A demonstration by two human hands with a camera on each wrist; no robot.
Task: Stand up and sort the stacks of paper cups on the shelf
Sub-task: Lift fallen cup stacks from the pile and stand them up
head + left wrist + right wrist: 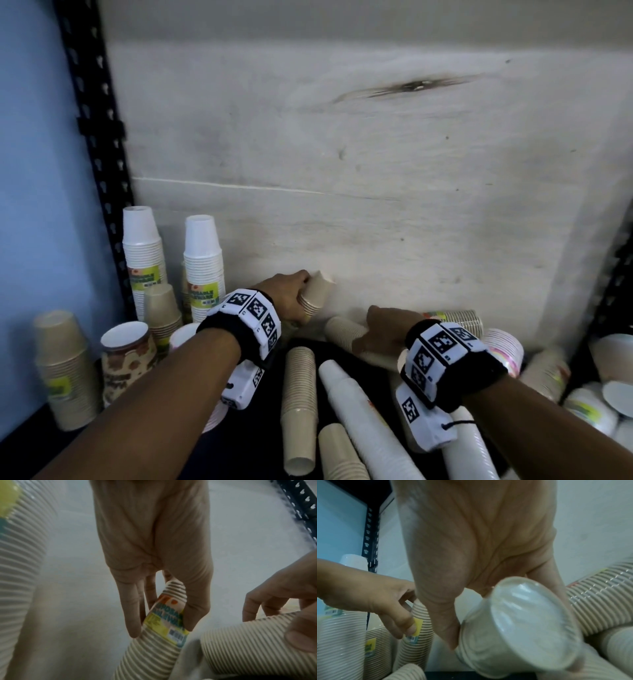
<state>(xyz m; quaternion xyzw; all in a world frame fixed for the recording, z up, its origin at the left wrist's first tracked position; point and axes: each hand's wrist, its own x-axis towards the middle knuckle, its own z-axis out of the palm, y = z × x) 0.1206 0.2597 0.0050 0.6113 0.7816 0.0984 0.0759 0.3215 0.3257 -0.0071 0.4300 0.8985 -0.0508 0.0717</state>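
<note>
My left hand (303,298) grips a tilted stack of beige ribbed paper cups (317,293) close to the white back panel; in the left wrist view its fingers (132,622) and thumb pinch the stack's yellow label (164,623). My right hand (373,329) holds a second beige stack (344,330) that lies on its side on the dark shelf. In the right wrist view that stack's closed end (522,622) faces the camera, between thumb and fingers. The two hands are about a hand's width apart.
Two upright white stacks (142,246) (202,253) stand at the back left by the black perforated post (92,137). Beige stacks (65,363) and a patterned stack (126,359) stand front left. Beige (298,404) and white (359,421) stacks lie in front. More cups (507,346) crowd the right.
</note>
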